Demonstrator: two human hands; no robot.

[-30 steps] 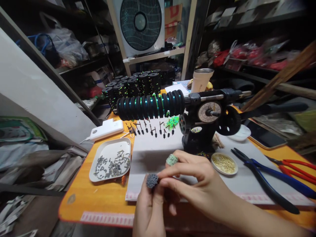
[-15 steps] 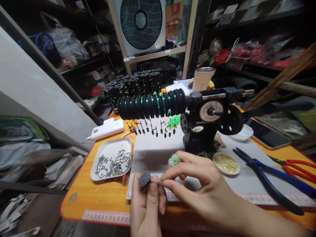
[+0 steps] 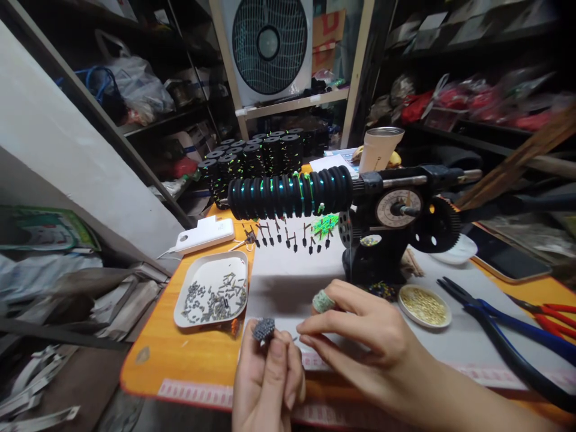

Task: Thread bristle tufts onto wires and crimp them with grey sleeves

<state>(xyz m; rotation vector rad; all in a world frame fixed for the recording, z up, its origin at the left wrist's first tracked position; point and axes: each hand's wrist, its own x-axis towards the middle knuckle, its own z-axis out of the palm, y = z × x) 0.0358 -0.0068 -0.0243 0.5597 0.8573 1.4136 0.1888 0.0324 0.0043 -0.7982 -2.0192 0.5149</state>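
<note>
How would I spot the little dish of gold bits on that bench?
Find the black winding machine on the orange table. Just right of its base sits the small round dish of gold bits, unlike the rectangular tray of grey pieces on the left.

Left hand (image 3: 267,378) pinches a grey bead cluster (image 3: 263,329); right hand (image 3: 360,336) fingers (image 3: 310,327) close beside it.

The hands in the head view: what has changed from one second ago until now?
The left hand sank lower in the picture, still pinching the small grey bundle. The right hand drew its fingertips slightly off the bundle and now pinches beside it. The ring, tray, winding machine and pliers kept their places on the table; only the camera shifted.
</note>
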